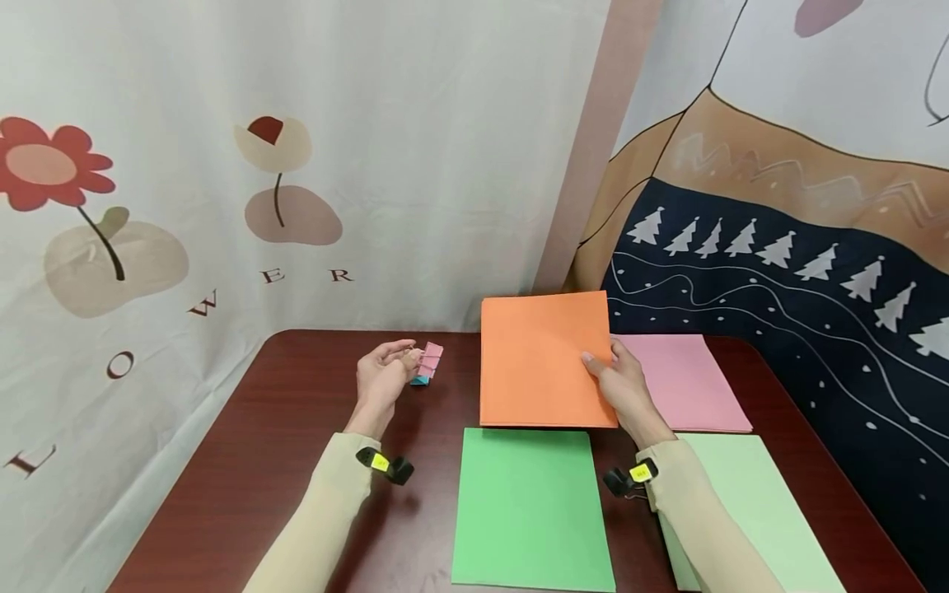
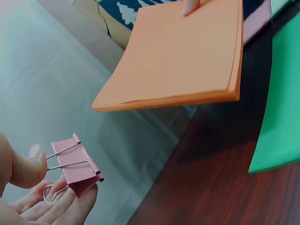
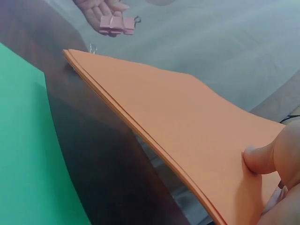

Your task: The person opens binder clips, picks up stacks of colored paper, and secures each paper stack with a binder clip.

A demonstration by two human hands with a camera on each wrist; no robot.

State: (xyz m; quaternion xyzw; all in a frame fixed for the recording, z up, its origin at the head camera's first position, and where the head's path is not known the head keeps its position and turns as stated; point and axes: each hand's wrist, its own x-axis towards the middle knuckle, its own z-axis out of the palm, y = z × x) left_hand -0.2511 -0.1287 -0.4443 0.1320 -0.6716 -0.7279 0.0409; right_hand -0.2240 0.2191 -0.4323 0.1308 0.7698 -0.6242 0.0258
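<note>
A pink binder clip (image 2: 77, 164) is pinched between thumb and fingers of my left hand (image 1: 384, 380), raised over the table's back left; the left wrist view shows its wire handles. My right hand (image 1: 624, 387) grips a stack of orange paper (image 1: 544, 362) by its right edge, thumb on top. The stack is tilted up above the table, behind a stack of green paper (image 1: 530, 511). Clip and orange stack are apart. Behind the pink clip, a blue binder clip (image 1: 420, 380) shows partly.
Pink paper (image 1: 685, 383) lies at the back right of the dark wooden table (image 1: 245, 494). Pale green paper (image 1: 756, 511) lies at the front right, partly under my right forearm. A printed curtain (image 1: 415, 165) hangs along the table's back edge.
</note>
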